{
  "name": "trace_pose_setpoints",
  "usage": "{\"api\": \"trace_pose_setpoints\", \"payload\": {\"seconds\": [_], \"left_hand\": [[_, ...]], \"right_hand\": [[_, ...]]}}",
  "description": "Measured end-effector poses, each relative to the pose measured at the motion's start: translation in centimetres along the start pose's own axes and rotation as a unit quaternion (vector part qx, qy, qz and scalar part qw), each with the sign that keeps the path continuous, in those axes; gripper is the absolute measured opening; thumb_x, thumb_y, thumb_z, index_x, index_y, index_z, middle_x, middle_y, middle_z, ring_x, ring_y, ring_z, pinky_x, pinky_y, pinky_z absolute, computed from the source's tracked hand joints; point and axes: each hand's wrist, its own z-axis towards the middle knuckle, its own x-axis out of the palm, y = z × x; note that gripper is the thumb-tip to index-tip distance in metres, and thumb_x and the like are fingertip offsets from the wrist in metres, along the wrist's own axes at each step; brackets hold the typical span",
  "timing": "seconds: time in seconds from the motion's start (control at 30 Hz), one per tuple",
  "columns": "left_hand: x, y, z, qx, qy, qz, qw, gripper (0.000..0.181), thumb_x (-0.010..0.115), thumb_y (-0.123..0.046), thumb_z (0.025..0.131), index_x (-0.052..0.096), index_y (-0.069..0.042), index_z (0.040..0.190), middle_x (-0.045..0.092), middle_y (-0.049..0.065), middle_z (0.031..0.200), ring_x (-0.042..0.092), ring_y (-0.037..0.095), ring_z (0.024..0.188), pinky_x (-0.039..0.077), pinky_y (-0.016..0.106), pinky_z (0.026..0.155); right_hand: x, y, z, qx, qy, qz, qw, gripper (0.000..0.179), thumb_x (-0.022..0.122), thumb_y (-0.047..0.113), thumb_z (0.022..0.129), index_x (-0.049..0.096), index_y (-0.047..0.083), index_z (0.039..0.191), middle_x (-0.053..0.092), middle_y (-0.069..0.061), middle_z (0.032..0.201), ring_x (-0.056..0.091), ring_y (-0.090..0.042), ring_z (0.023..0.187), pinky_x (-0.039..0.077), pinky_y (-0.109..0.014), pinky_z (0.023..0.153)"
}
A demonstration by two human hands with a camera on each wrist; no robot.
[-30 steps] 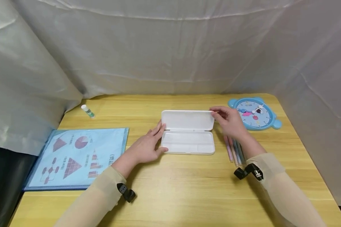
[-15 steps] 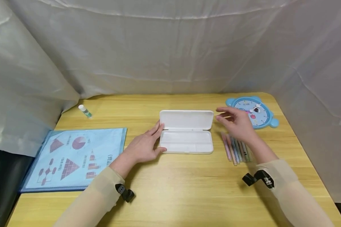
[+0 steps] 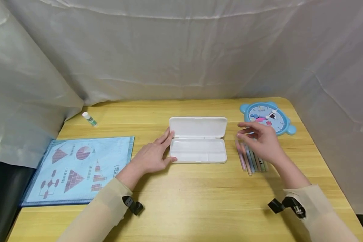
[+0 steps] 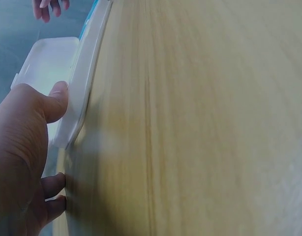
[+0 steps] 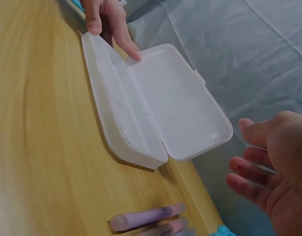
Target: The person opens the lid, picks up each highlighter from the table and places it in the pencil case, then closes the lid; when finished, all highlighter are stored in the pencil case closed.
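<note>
A white pencil case (image 3: 198, 150) lies with its lid (image 3: 198, 127) raised, and I see no contents in its tray. At the case's left end, my left hand (image 3: 151, 155) holds it, thumb over the tray's near corner and a finger against the lid. The right wrist view shows that same hold on the case (image 5: 119, 98). My right hand (image 3: 261, 141) hovers over several pastel pens (image 3: 250, 160) right of the case. Its fingers are loosely bent, with nothing visible between them, and it hides the pens' far ends. In the right wrist view that hand (image 5: 276, 167) is apart from the lid.
A blue toy clock (image 3: 267, 117) lies at the back right. A glue stick (image 3: 89, 119) lies at the back left, in front of the grey curtain (image 3: 181, 60). A light blue printed folder (image 3: 87, 168) covers the left of the wooden table (image 3: 193, 205).
My right hand has let go of the raised lid and moved right and nearer, over the pens. My left hand has stayed at the pencil case's left end.
</note>
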Motion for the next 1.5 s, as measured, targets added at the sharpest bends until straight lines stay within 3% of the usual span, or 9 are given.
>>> {"api": "trace_pose_setpoints", "payload": {"seconds": [0.23, 0.37, 0.53, 0.87, 1.2, 1.5], "left_hand": [[-0.4, -0.1, 0.1, 0.003, 0.005, -0.004, 1.0, 0.101, 0.061, -0.063, 0.1, 0.002, -0.021, 0.171, 0.0, 0.001, 0.177, 0.066, 0.038, 0.121, 0.053, 0.054, 0.098], [-0.6, -0.1, 0.1, 0.0, 0.01, -0.007, 0.9999, 0.101, 0.061, -0.063, 0.101, 0.001, -0.022, 0.171, -0.003, 0.0, 0.177, 0.066, 0.038, 0.12, 0.051, 0.055, 0.102], [-0.9, -0.1, 0.1, -0.001, 0.01, -0.009, 0.9999, 0.101, 0.062, -0.061, 0.101, 0.001, -0.022, 0.171, -0.003, 0.0, 0.177, 0.066, 0.04, 0.119, 0.051, 0.055, 0.102], [-1.0, 0.2, -0.1, -0.003, 0.013, -0.018, 0.9997, 0.1, 0.061, -0.062, 0.101, 0.0, -0.023, 0.171, -0.002, 0.002, 0.177, 0.072, 0.037, 0.102, 0.053, 0.053, 0.098], [-0.9, 0.0, 0.0, 0.001, 0.013, -0.023, 0.9997, 0.1, 0.062, -0.061, 0.101, 0.0, -0.024, 0.171, -0.002, 0.002, 0.177, 0.07, 0.038, 0.111, 0.051, 0.054, 0.102], [-0.8, -0.2, 0.1, 0.004, 0.017, -0.026, 0.9995, 0.1, 0.063, -0.06, 0.101, 0.001, -0.024, 0.171, -0.001, 0.001, 0.177, 0.069, 0.037, 0.114, 0.051, 0.053, 0.102]], "right_hand": [[-0.1, 0.2, -1.5, 0.035, 0.017, -0.007, 0.9992, 0.039, 0.079, 0.004, 0.096, 0.07, -0.003, 0.133, 0.074, -0.018, 0.123, 0.074, -0.021, 0.099, 0.054, -0.013, 0.082], [0.0, 0.2, -2.2, 0.044, 0.015, -0.031, 0.9984, 0.033, 0.081, 0.007, 0.095, 0.073, -0.003, 0.126, 0.076, -0.018, 0.115, 0.075, -0.027, 0.092, 0.054, -0.013, 0.077], [0.3, 0.2, -3.0, 0.065, 0.02, -0.072, 0.9951, 0.024, 0.082, 0.009, 0.094, 0.077, -0.003, 0.115, 0.079, -0.013, 0.1, 0.074, -0.025, 0.084, 0.055, -0.016, 0.071], [1.3, -0.2, -4.1, 0.099, 0.054, -0.1, 0.9886, 0.021, 0.083, 0.007, 0.092, 0.078, -0.005, 0.109, 0.077, -0.008, 0.09, 0.072, -0.02, 0.079, 0.058, -0.023, 0.068], [2.5, -0.2, -4.1, 0.135, 0.089, -0.147, 0.9759, 0.023, 0.085, 0.005, 0.088, 0.076, -0.007, 0.105, 0.072, -0.006, 0.083, 0.068, -0.021, 0.077, 0.061, -0.038, 0.068], [2.5, -0.4, -3.9, 0.164, 0.096, -0.156, 0.9694, 0.015, 0.088, 0.007, 0.087, 0.078, -0.003, 0.093, 0.069, -0.005, 0.082, 0.063, -0.021, 0.076, 0.056, -0.037, 0.067]]}}
